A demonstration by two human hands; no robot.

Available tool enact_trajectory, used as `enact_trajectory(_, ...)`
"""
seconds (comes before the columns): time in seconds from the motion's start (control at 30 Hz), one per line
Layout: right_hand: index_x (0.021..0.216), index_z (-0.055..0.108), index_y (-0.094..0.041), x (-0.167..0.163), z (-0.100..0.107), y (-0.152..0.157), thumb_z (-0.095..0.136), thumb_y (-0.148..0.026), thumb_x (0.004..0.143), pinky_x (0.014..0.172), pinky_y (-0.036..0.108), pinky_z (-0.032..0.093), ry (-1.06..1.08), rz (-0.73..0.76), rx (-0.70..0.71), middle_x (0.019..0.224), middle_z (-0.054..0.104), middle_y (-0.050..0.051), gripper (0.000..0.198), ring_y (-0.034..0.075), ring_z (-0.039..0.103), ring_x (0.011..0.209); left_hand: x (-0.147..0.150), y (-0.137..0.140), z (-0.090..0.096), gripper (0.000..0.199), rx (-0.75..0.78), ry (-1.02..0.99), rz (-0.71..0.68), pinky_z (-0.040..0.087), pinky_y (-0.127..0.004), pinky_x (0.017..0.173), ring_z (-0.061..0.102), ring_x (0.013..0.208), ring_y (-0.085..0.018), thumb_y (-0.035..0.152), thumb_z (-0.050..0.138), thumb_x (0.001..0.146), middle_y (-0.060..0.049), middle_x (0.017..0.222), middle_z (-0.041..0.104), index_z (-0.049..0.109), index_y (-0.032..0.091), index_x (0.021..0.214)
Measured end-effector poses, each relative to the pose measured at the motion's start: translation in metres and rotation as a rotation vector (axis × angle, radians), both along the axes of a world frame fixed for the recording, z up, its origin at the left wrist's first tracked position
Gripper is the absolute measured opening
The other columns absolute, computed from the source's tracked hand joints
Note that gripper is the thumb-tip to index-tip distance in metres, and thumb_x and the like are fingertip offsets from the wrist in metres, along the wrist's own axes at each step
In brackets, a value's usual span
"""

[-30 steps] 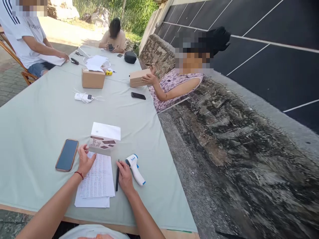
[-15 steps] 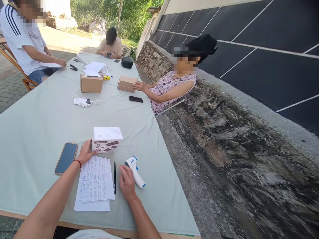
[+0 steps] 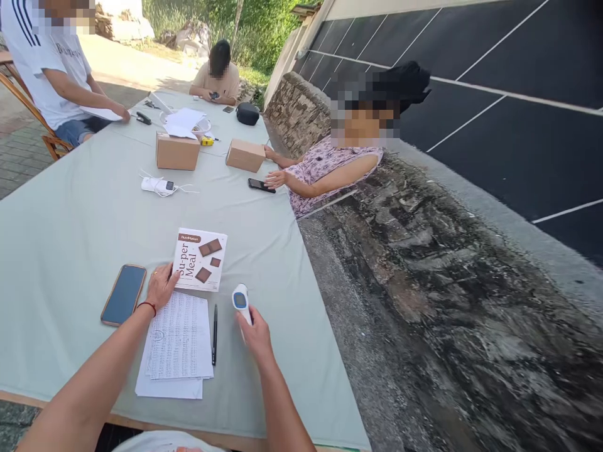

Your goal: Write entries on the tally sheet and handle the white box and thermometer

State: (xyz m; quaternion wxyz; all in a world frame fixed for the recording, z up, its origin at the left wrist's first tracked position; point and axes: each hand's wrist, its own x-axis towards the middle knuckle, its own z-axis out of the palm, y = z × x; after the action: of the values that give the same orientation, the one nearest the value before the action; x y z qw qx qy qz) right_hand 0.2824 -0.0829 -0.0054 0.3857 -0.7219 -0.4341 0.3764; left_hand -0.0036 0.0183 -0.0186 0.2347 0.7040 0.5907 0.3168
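My left hand (image 3: pixel 161 286) grips the lower left edge of a white "Super Meal" box (image 3: pixel 200 260), its thumb on the printed face, which is turned toward me. My right hand (image 3: pixel 255 331) is closed around the handle of a white and blue infrared thermometer (image 3: pixel 240 301), whose small screen faces up at me. Between my arms lie printed sheets (image 3: pixel 181 339) with a black pen (image 3: pixel 215 335) along their right side. A phone (image 3: pixel 124 295) with a brown edge rests left of my left hand.
Farther up the cloth-covered table (image 3: pixel 66 282) are two cardboard boxes (image 3: pixel 177 152), a white device with a cable (image 3: pixel 158 186), a yellow tape measure (image 3: pixel 206 141) and a black case (image 3: pixel 247 113). A person at the right touches a black phone (image 3: pixel 260 185); two others sit farther off.
The thermometer has gone from lying on the table into my right hand, screen now toward me. The white box has turned its printed face to me. The person at right has reached to the black phone.
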Motion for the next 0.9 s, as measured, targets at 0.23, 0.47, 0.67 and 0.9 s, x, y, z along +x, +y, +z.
enact_trajectory(0.23,0.074,0.058,-0.021,-0.075,0.06,0.053,0.068,-0.058,0.075,0.057,0.027,0.036,0.527,0.137,0.175,0.062,0.052,-0.005,0.039,0.013,0.042,0.059,0.0,-0.001,0.002,0.056,0.014,0.009,0.007,0.044,-0.049,0.103,0.058,0.116,-0.032,0.055,0.03,0.103,-0.012,0.118,0.07,0.06,0.02,0.136)
enact_trajectory(0.47,0.073,0.055,-0.022,-0.094,0.059,0.074,0.072,-0.062,0.072,0.055,0.026,0.032,0.707,0.11,0.19,0.062,0.051,-0.005,0.044,0.011,0.04,0.058,0.001,-0.002,0.004,0.055,0.017,0.017,0.001,0.045,-0.048,0.1,0.058,0.112,-0.032,0.054,0.031,0.103,-0.012,0.114,0.07,0.06,0.02,0.135)
enact_trajectory(0.67,0.072,0.056,-0.021,-0.094,0.058,0.072,0.073,-0.064,0.072,0.056,0.026,0.032,0.678,0.094,0.196,0.062,0.051,-0.005,0.047,0.011,0.039,0.058,0.001,-0.003,0.005,0.052,0.022,0.019,-0.008,0.046,-0.047,0.1,0.059,0.111,-0.031,0.052,0.032,0.103,-0.012,0.111,0.07,0.061,0.021,0.134)
enact_trajectory(0.9,0.074,0.058,-0.021,-0.093,0.063,0.071,0.074,-0.061,0.073,0.058,0.027,0.033,0.704,0.107,0.179,0.064,0.051,-0.005,0.043,0.012,0.041,0.061,0.002,-0.003,0.004,0.054,0.013,0.023,-0.021,0.044,-0.048,0.102,0.057,0.114,-0.031,0.052,0.029,0.104,-0.011,0.116,0.069,0.058,0.021,0.138)
